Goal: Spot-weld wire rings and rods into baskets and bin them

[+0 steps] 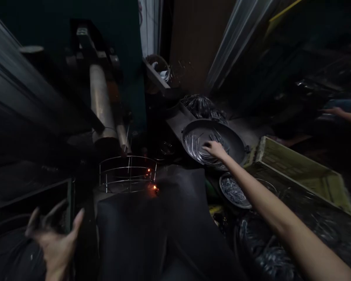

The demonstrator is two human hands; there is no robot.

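My left hand is raised at the lower left, fingers spread, with nothing in it. My right hand reaches over a round dark pan of thin metal rods; its fingers are bent together, and what they hold, if anything, is too small and dark to make out. A round wire frame stands below the metal cylinder of a machine. Small orange glowing spots show at the wire frame's right side.
A smaller bowl of short metal pieces sits below the pan. A yellow crate lies to the right. Bundled wire is behind the pan. Another person's arm shows at the far right. A dark bin stands at left.
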